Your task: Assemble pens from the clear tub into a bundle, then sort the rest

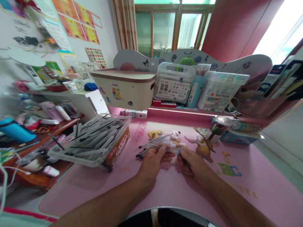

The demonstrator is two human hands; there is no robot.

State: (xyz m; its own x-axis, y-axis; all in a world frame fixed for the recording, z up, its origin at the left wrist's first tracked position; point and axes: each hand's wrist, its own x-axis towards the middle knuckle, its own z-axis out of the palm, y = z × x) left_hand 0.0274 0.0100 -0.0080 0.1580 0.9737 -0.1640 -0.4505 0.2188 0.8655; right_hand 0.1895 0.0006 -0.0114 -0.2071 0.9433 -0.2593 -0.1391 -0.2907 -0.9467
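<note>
Left hand (153,160) half-curled, pinching clear pen (174,151) | right hand (193,162) curled, pinching its end | both angled inward

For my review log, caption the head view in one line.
Left hand and right hand meet at a slim pen over a pink desk, beside a bin of pens.

We get cool, soft daylight from the window (165,33) at upper centre, with a glaring, washed-out pane (276,31) at upper right. We see faint shadows on the pink desk (94,192) beneath the left hand (153,160) and right hand (195,164). Toward the left edge we find blur, the blue case (17,130) smeared; wide-angle stretch tilts the red panel (227,31).
</note>
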